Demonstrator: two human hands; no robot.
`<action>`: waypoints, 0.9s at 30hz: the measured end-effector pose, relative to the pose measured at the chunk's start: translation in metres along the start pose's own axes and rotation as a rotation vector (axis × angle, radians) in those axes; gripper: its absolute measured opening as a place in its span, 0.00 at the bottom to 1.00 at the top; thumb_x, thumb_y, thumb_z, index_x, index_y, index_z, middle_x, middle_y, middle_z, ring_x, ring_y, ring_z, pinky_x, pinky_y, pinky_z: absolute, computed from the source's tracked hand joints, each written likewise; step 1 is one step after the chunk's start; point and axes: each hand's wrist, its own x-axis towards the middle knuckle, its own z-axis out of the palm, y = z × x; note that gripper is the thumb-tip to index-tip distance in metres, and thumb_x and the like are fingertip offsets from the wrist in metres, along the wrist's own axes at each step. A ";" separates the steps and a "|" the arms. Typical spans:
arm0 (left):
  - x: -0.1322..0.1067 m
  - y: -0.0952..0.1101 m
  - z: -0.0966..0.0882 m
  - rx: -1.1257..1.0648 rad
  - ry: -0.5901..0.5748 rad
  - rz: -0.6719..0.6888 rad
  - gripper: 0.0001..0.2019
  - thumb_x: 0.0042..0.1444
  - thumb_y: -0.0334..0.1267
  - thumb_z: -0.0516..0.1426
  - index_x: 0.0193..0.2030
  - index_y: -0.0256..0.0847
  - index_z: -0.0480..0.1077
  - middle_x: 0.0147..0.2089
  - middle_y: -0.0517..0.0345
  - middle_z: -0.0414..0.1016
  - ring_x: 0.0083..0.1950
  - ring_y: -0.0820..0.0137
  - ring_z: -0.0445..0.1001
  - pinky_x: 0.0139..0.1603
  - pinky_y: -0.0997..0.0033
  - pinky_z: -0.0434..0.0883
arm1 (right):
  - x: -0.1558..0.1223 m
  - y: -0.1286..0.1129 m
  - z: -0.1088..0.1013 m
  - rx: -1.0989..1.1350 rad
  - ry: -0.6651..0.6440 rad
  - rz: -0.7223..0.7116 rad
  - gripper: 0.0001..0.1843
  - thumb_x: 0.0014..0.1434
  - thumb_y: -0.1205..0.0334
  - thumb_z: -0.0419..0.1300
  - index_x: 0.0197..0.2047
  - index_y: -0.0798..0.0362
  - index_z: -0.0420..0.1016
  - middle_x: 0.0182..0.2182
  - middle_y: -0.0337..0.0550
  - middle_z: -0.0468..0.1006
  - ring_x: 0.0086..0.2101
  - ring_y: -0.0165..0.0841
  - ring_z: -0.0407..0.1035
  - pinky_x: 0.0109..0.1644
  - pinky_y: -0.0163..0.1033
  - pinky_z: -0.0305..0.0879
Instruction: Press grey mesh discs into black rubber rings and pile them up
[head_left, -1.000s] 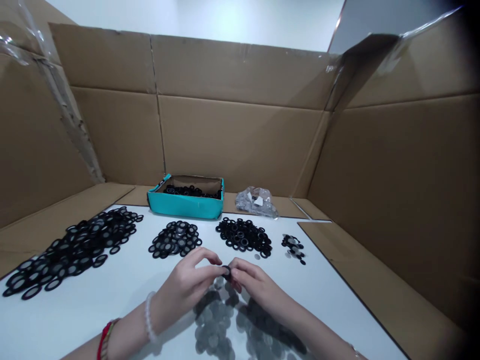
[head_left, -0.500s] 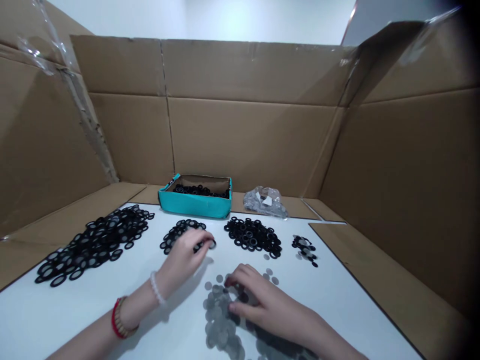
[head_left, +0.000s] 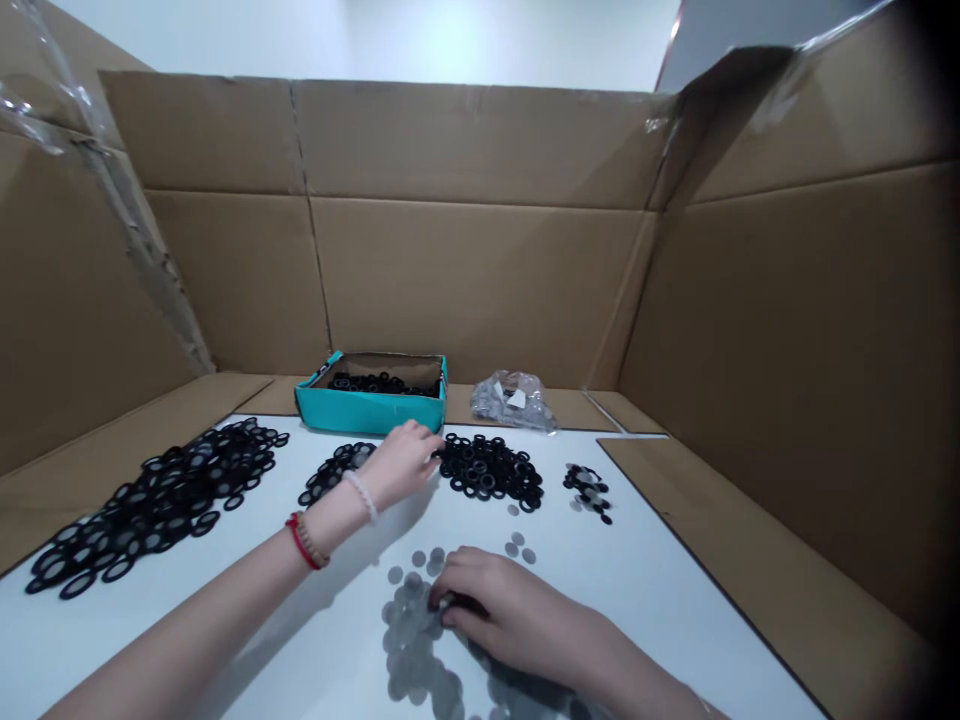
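My left hand [head_left: 405, 464] reaches forward to the left edge of a pile of black rings [head_left: 491, 468]. Its thumb and fingers close at a black ring [head_left: 438, 454] there, partly hidden by the fingertips. Lower down, my right hand [head_left: 502, 605] rests over a spread of thin grey discs [head_left: 409, 640]. Thumb and forefinger are pinched together, with the pale edge of a grey disc [head_left: 448, 601] showing between them. Behind my left wrist lies a smaller heap of black rings with grey centres [head_left: 330, 472], partly covered by the hand.
A long pile of black rings with grey centres [head_left: 161, 495] lies at the left. At the back stand a teal box [head_left: 371, 410] holding rings and a clear plastic bag [head_left: 514, 402]. A small mixed cluster [head_left: 589, 488] sits at the right. Cardboard walls [head_left: 480, 290] surround the white board [head_left: 630, 620].
My left hand has moved from the smaller heap, right and forward, to the black ring pile. My right hand stays over the grey discs, its fingers drawn closer together. The view has shifted slightly.
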 end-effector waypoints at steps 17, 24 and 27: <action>-0.007 0.022 -0.003 -0.680 -0.221 -0.240 0.09 0.50 0.40 0.53 0.33 0.36 0.68 0.27 0.56 0.74 0.30 0.68 0.73 0.30 0.73 0.68 | 0.000 0.004 -0.005 0.270 0.218 -0.024 0.07 0.57 0.66 0.58 0.37 0.50 0.78 0.35 0.41 0.75 0.36 0.31 0.69 0.42 0.33 0.64; -0.054 0.052 -0.030 -1.313 -0.192 -0.458 0.10 0.48 0.40 0.58 0.35 0.38 0.67 0.30 0.60 0.72 0.34 0.70 0.72 0.38 0.71 0.69 | 0.018 0.020 -0.004 0.679 0.589 0.156 0.07 0.52 0.61 0.60 0.35 0.55 0.73 0.30 0.41 0.75 0.32 0.33 0.70 0.37 0.36 0.67; -0.060 0.057 -0.026 -1.363 -0.166 -0.516 0.11 0.47 0.40 0.60 0.36 0.38 0.69 0.33 0.58 0.73 0.37 0.68 0.72 0.40 0.70 0.68 | 0.020 0.024 0.000 0.765 0.616 0.206 0.11 0.50 0.59 0.63 0.35 0.55 0.71 0.28 0.41 0.74 0.31 0.32 0.70 0.35 0.37 0.68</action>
